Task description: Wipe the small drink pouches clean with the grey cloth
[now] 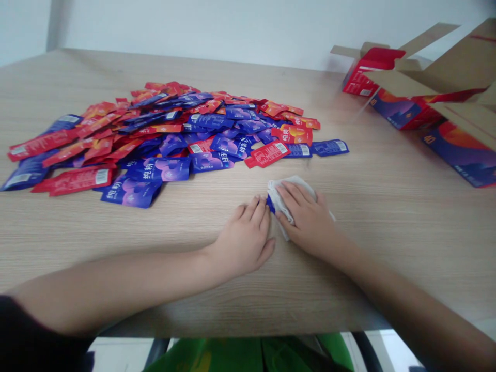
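Observation:
My right hand [308,219] presses a folded white cloth [306,182] onto the tabletop, its fingers bent over the fabric. A small strip of a blue sachet [270,204] shows between the cloth and the fingertips of my left hand [246,235]. Those left fingers are held together and pin the sachet's end to the table, while the thumb lies apart. The cloth and hands hide most of this sachet. Beyond my hands spreads a heap of red and blue sachets [211,121], the closest being a red sachet [268,154].
Several open cardboard boxes stand on the right: a red one [368,70] at the back, a blue-and-red one [399,108], and another [461,155] nearer. The wood-grain table [174,305] meets a pale wall [232,31] behind; its front edge lies by my lap.

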`<state>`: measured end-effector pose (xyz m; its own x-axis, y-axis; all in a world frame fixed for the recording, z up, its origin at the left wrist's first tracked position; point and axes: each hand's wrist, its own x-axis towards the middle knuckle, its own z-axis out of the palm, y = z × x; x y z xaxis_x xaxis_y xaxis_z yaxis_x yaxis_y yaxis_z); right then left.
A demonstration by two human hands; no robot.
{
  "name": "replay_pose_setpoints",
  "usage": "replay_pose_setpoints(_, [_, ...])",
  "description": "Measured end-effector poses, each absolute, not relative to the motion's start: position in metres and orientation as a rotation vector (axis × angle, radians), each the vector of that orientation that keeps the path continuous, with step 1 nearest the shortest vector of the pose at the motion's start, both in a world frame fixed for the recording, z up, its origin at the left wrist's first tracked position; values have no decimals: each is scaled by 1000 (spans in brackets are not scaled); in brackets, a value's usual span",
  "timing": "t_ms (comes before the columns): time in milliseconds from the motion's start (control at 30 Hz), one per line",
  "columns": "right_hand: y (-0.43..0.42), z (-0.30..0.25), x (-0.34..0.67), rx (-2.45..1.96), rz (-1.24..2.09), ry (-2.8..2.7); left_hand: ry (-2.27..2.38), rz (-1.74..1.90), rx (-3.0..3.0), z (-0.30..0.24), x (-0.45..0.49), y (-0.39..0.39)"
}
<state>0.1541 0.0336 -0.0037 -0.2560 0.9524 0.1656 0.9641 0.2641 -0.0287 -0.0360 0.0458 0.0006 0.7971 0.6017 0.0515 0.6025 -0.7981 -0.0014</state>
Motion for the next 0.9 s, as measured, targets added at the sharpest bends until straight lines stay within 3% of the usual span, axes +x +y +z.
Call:
replay_pose_setpoints(133, [36,-5,162,-1946,-106,-2243,-986,-55,-2962,0,-36,45])
replay_pose_setpoints(333, [31,-5,141,-1700,-58,-2437,-972,-80,-2975,1,-36,46])
replay_pose_setpoints(567, [34,-4,158,-1974,-66,-2166,-984,-33,-2966,1,-35,45])
replay_pose_setpoints(767, [29,-6,136,-1698,13,-2380,-958,-50,-2969,0,-36,46])
replay_pose_setpoints(900, [32,-4,152,-1850,-14,-2293,-974,-65,-2958,0,-36,46])
